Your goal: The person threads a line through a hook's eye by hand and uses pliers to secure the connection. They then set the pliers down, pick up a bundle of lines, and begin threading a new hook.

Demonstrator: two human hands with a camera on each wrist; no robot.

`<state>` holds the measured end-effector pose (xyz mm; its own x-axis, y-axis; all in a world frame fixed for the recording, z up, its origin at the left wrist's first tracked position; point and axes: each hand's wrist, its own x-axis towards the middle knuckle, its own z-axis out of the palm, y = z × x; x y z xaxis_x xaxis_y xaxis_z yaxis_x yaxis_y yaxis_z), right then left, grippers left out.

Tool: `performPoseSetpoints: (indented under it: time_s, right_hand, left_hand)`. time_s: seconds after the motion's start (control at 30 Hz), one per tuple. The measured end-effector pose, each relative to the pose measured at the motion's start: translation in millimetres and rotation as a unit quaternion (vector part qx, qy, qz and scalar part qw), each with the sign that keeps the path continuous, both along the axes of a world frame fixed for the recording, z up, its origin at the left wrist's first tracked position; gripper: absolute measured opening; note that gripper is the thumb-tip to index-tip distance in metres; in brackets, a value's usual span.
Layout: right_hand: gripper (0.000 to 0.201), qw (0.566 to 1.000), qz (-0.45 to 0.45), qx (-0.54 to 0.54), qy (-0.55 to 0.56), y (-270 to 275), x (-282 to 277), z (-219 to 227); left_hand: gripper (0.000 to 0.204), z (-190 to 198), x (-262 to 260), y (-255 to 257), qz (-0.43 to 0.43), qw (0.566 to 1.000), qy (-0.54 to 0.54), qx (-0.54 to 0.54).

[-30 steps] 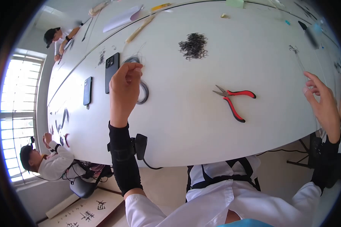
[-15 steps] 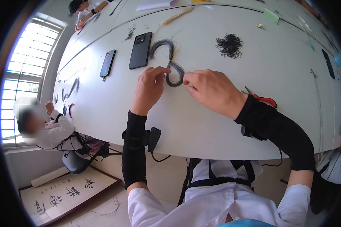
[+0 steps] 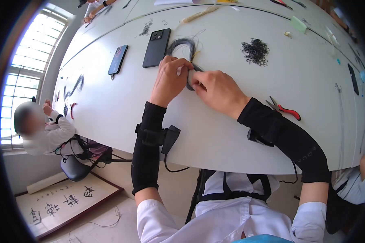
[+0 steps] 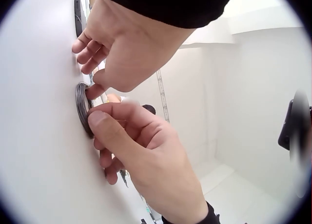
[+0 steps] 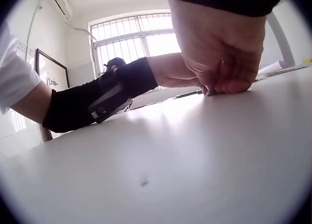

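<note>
A bundle of dark grey line (image 3: 182, 41), bound with a yellow tie, lies looped on the white table (image 3: 215, 133). Over its near loop my left hand (image 3: 170, 79) pinches at the strands with thumb and forefinger; its other fingers hang relaxed in the left wrist view. From the other side my right hand (image 3: 221, 89) meets it, thumb and forefinger pinching the coil (image 4: 82, 104) at its edge. Both sets of fingertips are close together and hide part of the loop. In the right wrist view, the curled right fingers (image 5: 234, 83) are down near the tabletop.
Left of the bundle lie a dark phone (image 3: 156, 48) and another phone (image 3: 117, 60). Red-handled pliers (image 3: 286, 110) sit beside the right forearm. Farther back are a pile of small black hooks (image 3: 255, 52) and a pale bundle (image 3: 199, 14). Another person (image 3: 48, 125) sits at left.
My right hand has come from the far right across to the bundle, near my left hand. Both hands have since moved slightly forward onto the near loop. The view has shifted too.
</note>
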<state>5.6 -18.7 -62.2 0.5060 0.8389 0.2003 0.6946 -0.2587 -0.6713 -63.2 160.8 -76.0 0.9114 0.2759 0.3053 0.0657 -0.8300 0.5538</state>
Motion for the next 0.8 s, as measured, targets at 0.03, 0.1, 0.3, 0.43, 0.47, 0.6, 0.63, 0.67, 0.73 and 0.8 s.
performPoseSetpoints:
  time_s: [0.03, 0.1, 0.3, 0.43, 0.47, 0.6, 0.63, 0.67, 0.73, 0.8]
  right_hand:
    - [0.010, 1.000, -0.001, 0.008, 0.014, -0.7, 0.5, 0.5]
    - [0.009, 0.999, 0.000, 0.016, 0.028, -2.7, 0.6, 1.9]
    - [0.007, 0.997, 0.045, 0.049, 0.040, -31.2, -18.6, 22.1]
    - [0.005, 0.985, 0.131, 0.094, 0.055, -80.4, -42.1, 67.3]
    - [0.005, 0.975, 0.167, 0.101, 0.106, -95.9, -46.4, 82.0]
    - [0.006, 0.889, 0.266, 0.019, 0.372, -161.3, -34.7, 123.8]
    - [0.007, 0.892, 0.216, 0.007, 0.397, -172.8, -33.7, 115.4]
    - [0.007, 0.892, 0.165, -0.005, 0.421, -182.3, -34.2, 99.3]
    - [0.009, 0.913, 0.087, -0.006, 0.398, -192.4, -35.3, 69.1]
    - [0.010, 0.952, 0.034, 0.014, 0.304, -198.0, -36.0, 45.4]
  left_hand:
    - [0.015, -0.8, 0.6, 0.1, 0.003, 1.000, -0.003, 0.001]
    - [0.014, -1.9, 1.4, -0.3, 0.007, 1.000, -0.008, 0.002]
    - [0.015, 0.0, 2.9, -2.0, 0.019, 1.000, -0.022, 0.004]
    - [0.016, -3.4, 5.6, 1.2, 0.022, 0.999, -0.030, 0.005]
    - [0.016, -3.1, 5.6, 0.8, 0.027, 0.999, -0.030, 0.006]
    - [0.019, -4.1, 8.0, 3.0, 0.040, 0.999, -0.020, 0.026]
    - [0.020, -3.1, 8.5, 4.0, 0.036, 0.999, -0.017, 0.017]
    - [0.021, -1.8, 9.1, 4.8, 0.032, 0.999, -0.012, 0.009]
    - [0.022, 0.2, 10.7, 6.8, 0.032, 0.999, -0.003, 0.006]
    - [0.024, -0.1, 11.8, 9.2, 0.041, 0.999, 0.008, 0.018]
